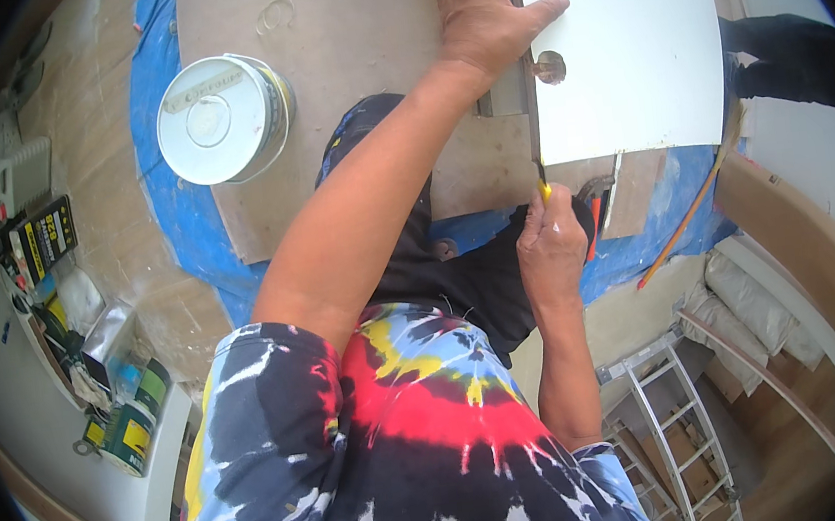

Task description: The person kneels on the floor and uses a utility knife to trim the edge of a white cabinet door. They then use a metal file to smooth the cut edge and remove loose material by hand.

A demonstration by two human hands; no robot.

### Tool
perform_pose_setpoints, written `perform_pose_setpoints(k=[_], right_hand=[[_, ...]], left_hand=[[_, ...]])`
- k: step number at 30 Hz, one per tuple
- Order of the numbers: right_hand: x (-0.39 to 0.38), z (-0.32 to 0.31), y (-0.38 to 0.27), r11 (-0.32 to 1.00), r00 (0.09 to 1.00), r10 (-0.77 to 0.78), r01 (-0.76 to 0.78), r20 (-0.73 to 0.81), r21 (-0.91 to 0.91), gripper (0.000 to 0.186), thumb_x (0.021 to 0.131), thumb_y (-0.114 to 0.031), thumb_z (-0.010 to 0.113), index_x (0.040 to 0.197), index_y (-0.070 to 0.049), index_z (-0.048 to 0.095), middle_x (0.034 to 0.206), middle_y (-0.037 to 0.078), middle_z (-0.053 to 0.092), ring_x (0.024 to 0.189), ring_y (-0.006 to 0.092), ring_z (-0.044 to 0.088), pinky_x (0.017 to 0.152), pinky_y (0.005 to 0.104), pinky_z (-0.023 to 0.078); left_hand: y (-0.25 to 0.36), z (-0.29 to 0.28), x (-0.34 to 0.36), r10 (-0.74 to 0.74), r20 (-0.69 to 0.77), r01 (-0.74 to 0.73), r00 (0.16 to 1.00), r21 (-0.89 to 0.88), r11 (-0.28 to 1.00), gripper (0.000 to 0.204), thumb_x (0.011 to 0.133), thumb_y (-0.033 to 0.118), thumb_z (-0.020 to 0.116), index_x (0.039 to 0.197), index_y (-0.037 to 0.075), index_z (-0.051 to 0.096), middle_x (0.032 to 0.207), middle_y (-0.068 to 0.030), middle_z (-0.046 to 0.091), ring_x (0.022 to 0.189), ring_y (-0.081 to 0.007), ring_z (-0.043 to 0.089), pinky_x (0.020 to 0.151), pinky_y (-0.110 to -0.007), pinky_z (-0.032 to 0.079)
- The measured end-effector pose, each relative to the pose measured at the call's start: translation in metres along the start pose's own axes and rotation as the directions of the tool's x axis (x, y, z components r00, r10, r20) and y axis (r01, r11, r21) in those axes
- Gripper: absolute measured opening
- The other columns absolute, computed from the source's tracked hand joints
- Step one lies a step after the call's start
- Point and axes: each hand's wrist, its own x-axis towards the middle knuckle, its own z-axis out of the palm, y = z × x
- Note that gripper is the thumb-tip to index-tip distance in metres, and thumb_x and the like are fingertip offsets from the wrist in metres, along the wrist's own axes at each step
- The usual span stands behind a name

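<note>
A white panel point(634, 59) with a round cut-out near its left edge lies on a brown board point(346, 36). My left hand point(490, 17) is spread over the panel's left edge, the thumb stretched out onto the white face. Lower down, at the panel's near left corner, my right hand point(553, 232) is closed around a slim yellow tool point(545, 191) with a dark narrow tip, which looks like a utility knife. Its tip meets the dark strip point(533, 119) along the panel's edge. Just right of that hand lies a tool with an orange handle point(593, 228).
A white lidded bucket point(213, 119) stands on the board at left, over blue sheeting point(163, 174). An orange stick point(680, 220), a long cardboard box point(799, 254) and a ladder point(674, 417) are at right. Cans and boxes point(137, 428) line the left wall.
</note>
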Motion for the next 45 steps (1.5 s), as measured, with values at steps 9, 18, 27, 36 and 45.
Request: perform_pose_setpoints(k=[9,18,27,36,45], right_hand=[[0.005,0.016,0.011,0.998,0.999,-0.04,0.04,-0.006,-0.056,0.009,0.102,-0.007,0.06,0.1,0.0,0.055,0.081,0.022,0.064,0.072,0.0431,0.067,0.06,0.0512,0.053],[-0.028,0.035,0.007,0.98,0.973,-0.089,0.048,0.211,0.192,0.012,0.098,-0.011,0.066,0.094,0.0,0.061,0.08,0.025,0.065,0.075,0.046,0.066,0.064,0.0505,0.052],[-0.033,-0.005,0.057,0.773,0.944,0.33,-0.257,-0.021,0.58,0.027,0.101,-0.023,0.067,0.096,0.003,0.062,0.075,0.018,0.063,0.067,0.0324,0.061,0.065,0.0435,0.049],[-0.071,0.038,0.24,0.475,0.639,0.768,-0.619,0.05,0.625,0.031,0.101,-0.025,0.064,0.095,0.005,0.063,0.084,0.02,0.066,0.076,0.033,0.067,0.07,0.0469,0.051],[-0.183,0.215,0.345,0.444,0.467,0.883,-0.862,0.043,0.245,0.046,0.089,-0.026,0.069,0.124,0.003,0.059,0.118,0.029,0.066,0.112,0.0508,0.063,0.095,0.0551,0.051]], left_hand=[[-0.006,0.004,-0.002,-0.017,0.005,0.017,1.0,-0.032,0.999,0.094,0.08,0.035,0.088,0.151,-0.008,0.043,0.162,-0.0291,0.02,0.15,-0.0457,0.027,0.125,-0.048,0.029],[-0.004,0.003,0.002,0.031,-0.006,-0.03,1.0,0.043,0.999,0.097,0.079,0.037,0.089,0.151,-0.008,0.042,0.163,-0.0282,0.018,0.151,-0.0455,0.025,0.125,-0.048,0.029],[-0.013,0.001,-0.015,0.094,-0.06,-0.086,0.994,0.125,0.988,0.067,0.089,0.04,0.078,0.141,0.003,0.058,0.157,-0.0287,0.037,0.144,-0.0434,0.041,0.116,-0.048,0.039],[-0.001,-0.046,-0.181,-0.539,0.445,0.698,0.715,-0.424,0.577,0.052,0.106,0.031,0.061,0.144,-0.004,0.052,0.143,-0.0184,0.058,0.125,-0.0299,0.061,0.102,-0.039,0.049],[0.001,-0.008,-0.184,-0.603,0.489,0.735,0.631,-0.625,0.262,0.055,0.108,0.043,0.053,0.147,0.006,0.044,0.154,-0.0096,0.047,0.148,-0.036,0.04,0.119,-0.055,0.035]])
